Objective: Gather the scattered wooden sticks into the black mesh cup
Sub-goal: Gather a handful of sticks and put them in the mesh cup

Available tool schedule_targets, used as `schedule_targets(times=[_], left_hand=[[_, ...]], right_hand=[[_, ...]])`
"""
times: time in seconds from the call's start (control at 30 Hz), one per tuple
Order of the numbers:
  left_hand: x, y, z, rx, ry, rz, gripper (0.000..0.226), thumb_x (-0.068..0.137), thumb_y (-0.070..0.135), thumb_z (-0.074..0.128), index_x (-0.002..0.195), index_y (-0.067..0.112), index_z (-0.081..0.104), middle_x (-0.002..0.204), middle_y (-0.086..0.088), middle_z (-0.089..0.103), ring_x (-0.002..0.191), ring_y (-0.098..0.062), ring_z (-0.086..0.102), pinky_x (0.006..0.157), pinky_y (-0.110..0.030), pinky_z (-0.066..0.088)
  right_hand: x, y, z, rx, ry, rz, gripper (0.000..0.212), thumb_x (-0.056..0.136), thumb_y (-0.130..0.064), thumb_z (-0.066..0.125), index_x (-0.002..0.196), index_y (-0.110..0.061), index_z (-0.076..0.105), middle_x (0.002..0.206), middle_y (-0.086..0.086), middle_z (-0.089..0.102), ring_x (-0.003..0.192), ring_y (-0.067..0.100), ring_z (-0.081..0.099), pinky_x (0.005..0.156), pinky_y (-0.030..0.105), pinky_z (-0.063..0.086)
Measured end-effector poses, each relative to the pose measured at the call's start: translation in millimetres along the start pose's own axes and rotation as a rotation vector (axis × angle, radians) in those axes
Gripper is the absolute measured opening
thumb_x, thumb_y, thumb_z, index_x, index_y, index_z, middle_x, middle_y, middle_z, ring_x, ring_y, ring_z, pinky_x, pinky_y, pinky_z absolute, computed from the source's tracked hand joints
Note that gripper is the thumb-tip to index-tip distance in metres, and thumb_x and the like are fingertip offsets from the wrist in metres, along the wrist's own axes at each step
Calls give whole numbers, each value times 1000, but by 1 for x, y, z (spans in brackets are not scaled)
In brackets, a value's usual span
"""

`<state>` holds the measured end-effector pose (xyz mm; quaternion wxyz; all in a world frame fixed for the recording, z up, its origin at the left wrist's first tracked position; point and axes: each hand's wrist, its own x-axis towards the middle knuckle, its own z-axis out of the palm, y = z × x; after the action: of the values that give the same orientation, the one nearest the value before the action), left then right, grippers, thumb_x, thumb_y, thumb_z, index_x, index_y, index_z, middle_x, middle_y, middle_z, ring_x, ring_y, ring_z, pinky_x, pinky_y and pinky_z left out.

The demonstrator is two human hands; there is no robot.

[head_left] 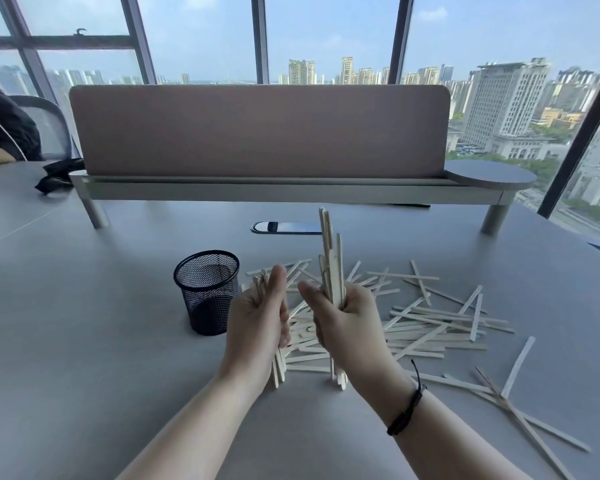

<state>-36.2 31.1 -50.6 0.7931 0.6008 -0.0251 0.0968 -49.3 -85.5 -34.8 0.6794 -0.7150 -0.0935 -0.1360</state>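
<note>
The black mesh cup point(207, 292) stands upright on the grey table, left of my hands; it looks empty. My left hand point(258, 322) grips a small bundle of wooden sticks point(278, 370) held upright, just right of the cup. My right hand point(347, 320) grips a taller upright bundle of sticks point(330, 251) that pokes well above my fist. Many pale wooden sticks point(430, 327) lie scattered flat on the table behind and to the right of my hands.
A pink desk divider on a raised shelf point(260, 133) runs across the back. A dark cable slot point(286, 227) sits in the table point(84, 341) beyond the sticks. A chair with dark cloth point(11, 126) stands far left. More stray sticks point(520, 410) lie at the right front.
</note>
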Motion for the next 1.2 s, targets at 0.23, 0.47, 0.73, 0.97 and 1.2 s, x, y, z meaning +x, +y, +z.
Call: schedule_targets(times=[0.23, 0.47, 0.73, 0.97, 1.2], left_hand=[[0, -5, 2, 95, -5, 65, 69, 77, 55, 74, 53, 0, 40, 41, -7, 36, 38, -20, 34, 43, -27, 35], [-1, -9, -1, 127, -103, 128, 46, 73, 45, 77, 50, 11, 55, 44, -12, 46, 43, -24, 43, 51, -35, 41], [-4, -6, -1, 117, -129, 144, 47, 76, 36, 76, 48, 9, 49, 44, -11, 44, 44, -24, 41, 51, -30, 40], [-6, 1, 3, 46, -30, -17, 56, 93, 20, 67, 45, 19, 36, 39, 0, 27, 33, -14, 25, 41, -20, 23], [27, 83, -14, -107, 76, 85, 71, 98, 26, 56, 32, 21, 32, 33, 5, 26, 30, -13, 23, 41, -20, 19]], right_hand=[[-15, 7, -18, 32, -8, 16, 51, 86, -25, 69, 55, 6, 43, 46, 12, 45, 43, 18, 41, 47, 27, 35], [-19, 0, -18, 15, -38, -5, 49, 89, -14, 72, 50, 4, 47, 46, 13, 45, 43, 14, 39, 46, 18, 35], [-21, -4, -15, 17, -18, 82, 51, 79, -30, 68, 51, -10, 32, 51, 15, 29, 50, 22, 27, 49, 41, 22], [-16, 2, -6, 40, 23, 185, 49, 91, -22, 68, 55, -3, 41, 47, 11, 33, 41, 19, 27, 45, 32, 23], [34, -57, 50, 252, -128, 89, 62, 96, -15, 59, 40, -22, 34, 39, -4, 28, 35, 13, 23, 43, 21, 23]])
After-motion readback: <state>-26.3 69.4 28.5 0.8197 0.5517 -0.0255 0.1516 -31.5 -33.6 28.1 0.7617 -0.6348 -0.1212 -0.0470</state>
